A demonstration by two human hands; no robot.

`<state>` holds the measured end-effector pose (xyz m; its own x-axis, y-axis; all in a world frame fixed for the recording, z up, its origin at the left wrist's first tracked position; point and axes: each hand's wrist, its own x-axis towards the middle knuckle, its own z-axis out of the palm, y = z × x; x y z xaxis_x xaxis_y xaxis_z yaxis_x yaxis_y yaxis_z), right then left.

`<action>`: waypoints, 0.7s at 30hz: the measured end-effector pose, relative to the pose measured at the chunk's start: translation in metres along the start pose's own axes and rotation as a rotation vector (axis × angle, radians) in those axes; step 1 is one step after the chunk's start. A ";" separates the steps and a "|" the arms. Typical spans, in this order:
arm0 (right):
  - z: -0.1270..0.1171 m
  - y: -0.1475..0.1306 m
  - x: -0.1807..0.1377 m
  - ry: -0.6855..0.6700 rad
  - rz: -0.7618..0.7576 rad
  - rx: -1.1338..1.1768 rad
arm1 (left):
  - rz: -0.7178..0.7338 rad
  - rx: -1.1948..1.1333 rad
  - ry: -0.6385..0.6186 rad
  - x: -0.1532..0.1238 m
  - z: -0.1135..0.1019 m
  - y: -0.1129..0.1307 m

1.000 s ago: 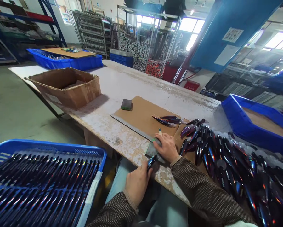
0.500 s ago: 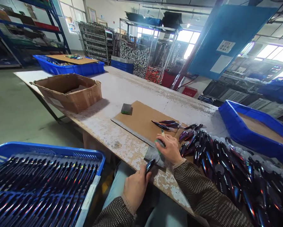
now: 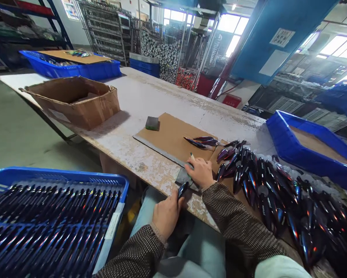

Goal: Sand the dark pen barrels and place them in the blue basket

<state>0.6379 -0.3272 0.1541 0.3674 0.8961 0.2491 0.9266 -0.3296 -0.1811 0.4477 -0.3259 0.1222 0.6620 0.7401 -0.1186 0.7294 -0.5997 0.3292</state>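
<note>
My left hand (image 3: 166, 214) is closed around a dark glossy fishing lure (image 3: 183, 189), whose nose points up and away from me at the table edge. Just beyond it, my right hand (image 3: 201, 173) is curled over a grey pad (image 3: 182, 177). From its fingers sticks out a pale stick with a dark green end (image 3: 192, 155); the rest is covered by the hand. Several more dark lures (image 3: 203, 141) lie on a cardboard sheet (image 3: 170, 135) beyond my right hand. A large heap of similar lures (image 3: 266, 185) spreads to its right.
A grey block with a green side (image 3: 152, 123) rests on the cardboard. Lower left, a blue basket (image 3: 69, 175) holds rows of lures. An open cardboard box (image 3: 89, 112) and a blue tray (image 3: 83, 72) stand on the table's far left, another blue tray (image 3: 309, 148) at right.
My right hand has come down and closer over the grey pad, toward the lure in my left hand. The green item seen under its fingers is now hidden. The view has shifted slightly.
</note>
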 end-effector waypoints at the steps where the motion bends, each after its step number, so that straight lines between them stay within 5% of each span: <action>1: 0.001 -0.001 -0.002 0.010 -0.022 0.000 | -0.004 -0.005 -0.001 0.000 0.000 0.000; 5: 0.003 -0.001 -0.018 0.084 -0.141 0.048 | 0.000 -0.039 -0.030 0.000 -0.002 0.001; 10: 0.002 0.000 -0.009 0.044 -0.024 0.009 | 0.001 -0.034 -0.029 0.000 -0.005 0.001; 16: 0.004 0.006 -0.022 0.079 -0.167 0.039 | 0.009 -0.044 -0.040 -0.002 -0.001 -0.001; 21: 0.006 0.014 0.014 0.017 0.026 0.055 | 0.010 -0.024 -0.031 -0.002 -0.001 0.000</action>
<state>0.6555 -0.3172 0.1490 0.3928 0.8821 0.2600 0.9112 -0.3352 -0.2395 0.4463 -0.3265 0.1232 0.6748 0.7238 -0.1443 0.7185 -0.5994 0.3528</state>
